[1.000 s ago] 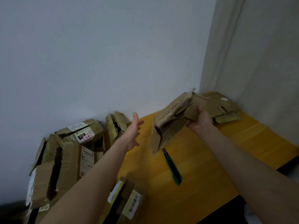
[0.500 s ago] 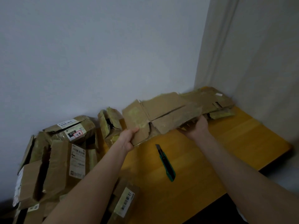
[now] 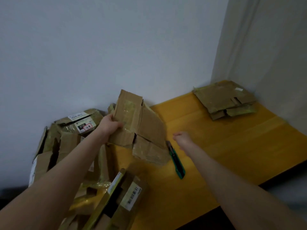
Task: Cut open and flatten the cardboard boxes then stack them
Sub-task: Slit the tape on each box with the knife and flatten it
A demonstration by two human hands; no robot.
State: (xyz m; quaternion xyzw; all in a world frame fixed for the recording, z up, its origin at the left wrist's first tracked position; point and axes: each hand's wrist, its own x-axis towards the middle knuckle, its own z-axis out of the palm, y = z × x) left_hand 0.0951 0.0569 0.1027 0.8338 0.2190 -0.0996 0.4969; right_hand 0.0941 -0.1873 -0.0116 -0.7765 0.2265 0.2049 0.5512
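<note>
Left hand (image 3: 111, 124) closed around the left edge of a cut-open cardboard box (image 3: 139, 128), thumb on the taped face, the other fingers out of my sight behind the panel. The box is held half unfolded, one panel standing up against the wall (image 3: 99, 47), the others sagging, its lowest flap touching the yellow bench (image 3: 232, 146).

Right hand (image 3: 182, 140) hangs free just right of the box, fingers curled loosely inward, gripping nothing. I see it close above the blade end of the green utility knife (image 3: 176, 161), apart from it as far as I can tell. The knife lies flat on the bench, its tip just beside the box's lower right corner.

Far right corner of the bench: a stack of flattened boxes (image 3: 225, 100), lying flat, well apart from both hands.

Left of the bench: a heap of uncut boxes (image 3: 69, 138) with shipping labels, one marked 010. Nearer me, under the left forearm, another labelled box (image 3: 123, 196) with a barcode sticker, tilted.
</note>
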